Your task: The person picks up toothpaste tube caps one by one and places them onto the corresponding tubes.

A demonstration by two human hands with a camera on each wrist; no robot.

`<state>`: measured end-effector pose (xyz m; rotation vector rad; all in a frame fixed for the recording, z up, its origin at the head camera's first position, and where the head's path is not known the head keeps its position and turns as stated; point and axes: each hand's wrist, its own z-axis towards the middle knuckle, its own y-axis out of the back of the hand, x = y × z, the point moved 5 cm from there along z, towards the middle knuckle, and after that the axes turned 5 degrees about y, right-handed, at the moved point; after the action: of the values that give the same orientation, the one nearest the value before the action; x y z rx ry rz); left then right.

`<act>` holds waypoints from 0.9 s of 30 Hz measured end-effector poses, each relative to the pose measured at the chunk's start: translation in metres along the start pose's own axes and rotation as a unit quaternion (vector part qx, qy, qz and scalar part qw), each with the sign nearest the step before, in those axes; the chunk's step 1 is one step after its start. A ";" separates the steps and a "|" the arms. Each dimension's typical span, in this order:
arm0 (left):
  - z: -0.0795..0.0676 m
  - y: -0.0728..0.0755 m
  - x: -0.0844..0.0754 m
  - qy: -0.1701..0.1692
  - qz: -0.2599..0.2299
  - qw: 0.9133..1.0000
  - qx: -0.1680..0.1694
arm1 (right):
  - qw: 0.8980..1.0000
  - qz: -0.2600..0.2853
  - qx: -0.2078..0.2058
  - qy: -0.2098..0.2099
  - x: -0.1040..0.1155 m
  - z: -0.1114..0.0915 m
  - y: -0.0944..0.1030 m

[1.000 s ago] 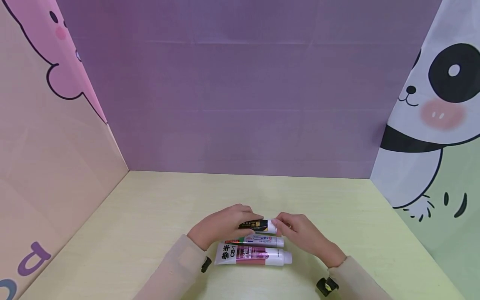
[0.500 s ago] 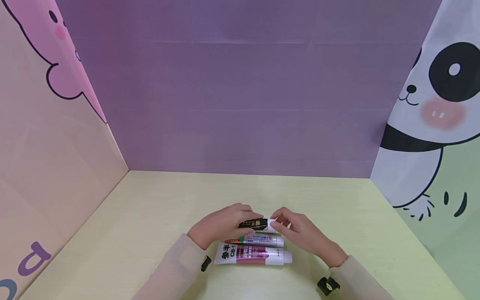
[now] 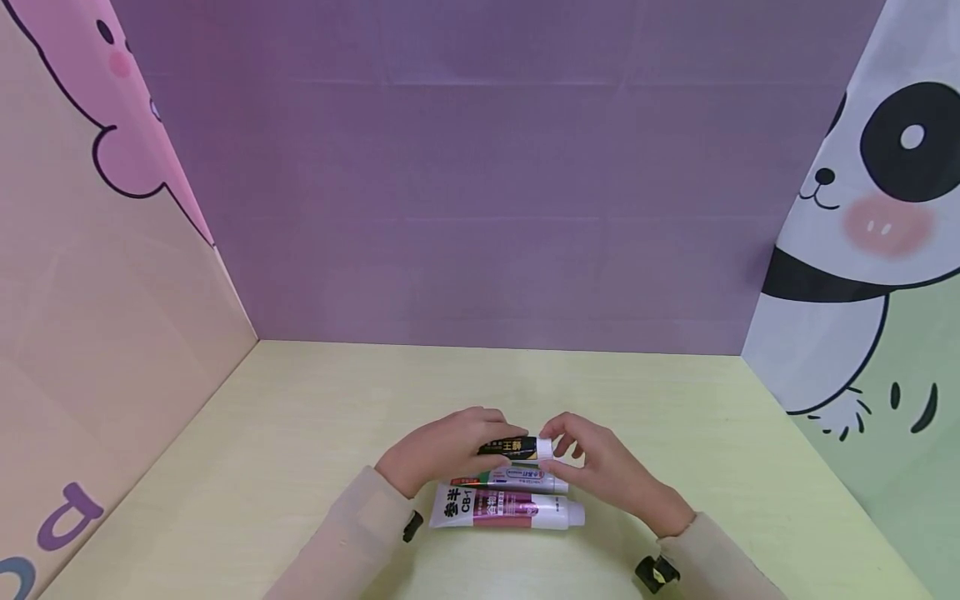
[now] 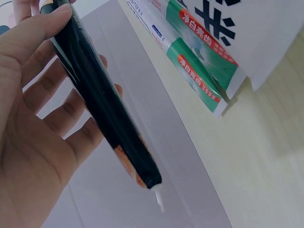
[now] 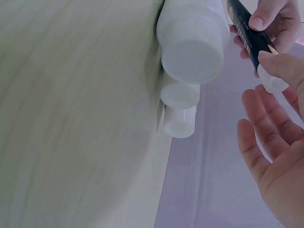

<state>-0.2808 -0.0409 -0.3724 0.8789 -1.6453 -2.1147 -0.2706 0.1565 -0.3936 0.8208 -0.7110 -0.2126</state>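
Observation:
My left hand [image 3: 457,446] grips a black toothpaste tube [image 3: 510,450] between thumb and fingers, above the tabletop. In the left wrist view a thin white strand [image 4: 160,199] sticks out from the tube's tail end. The white cap [image 5: 271,81] points toward my right hand [image 3: 611,471]. That hand has its thumb and index finger parted on either side of the cap, thumb tip right at the cap's base in the right wrist view; its other fingers are loosely spread. Nearer me lies a large white and pink toothpaste tube [image 3: 502,510], caps facing right.
Beside the large tube lie two slimmer white and green toothpaste tubes [image 4: 194,83], mostly covered by my hands in the head view. All three rest on the pale wooden table [image 3: 337,392]. A purple panel [image 3: 480,208] stands behind, with cartoon-printed side walls [image 3: 862,333].
My right thumb and index finger have spread apart around the cap, the thumb moving down toward me from its place on the cap. The left hand keeps its grip on the black tube.

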 end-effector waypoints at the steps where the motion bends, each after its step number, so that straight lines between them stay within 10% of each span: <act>1: 0.000 0.000 0.000 0.000 -0.002 1.000 0.001 | 1.000 -0.001 -0.001 0.004 0.000 0.000 0.000; 27: 0.000 0.002 -0.002 -0.001 -0.024 1.000 -0.012 | 1.000 0.025 0.014 0.006 0.001 -0.001 -0.001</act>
<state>-0.2794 -0.0402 -0.3699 0.9184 -1.6122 -2.1633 -0.2687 0.1560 -0.3944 0.8299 -0.7246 -0.1529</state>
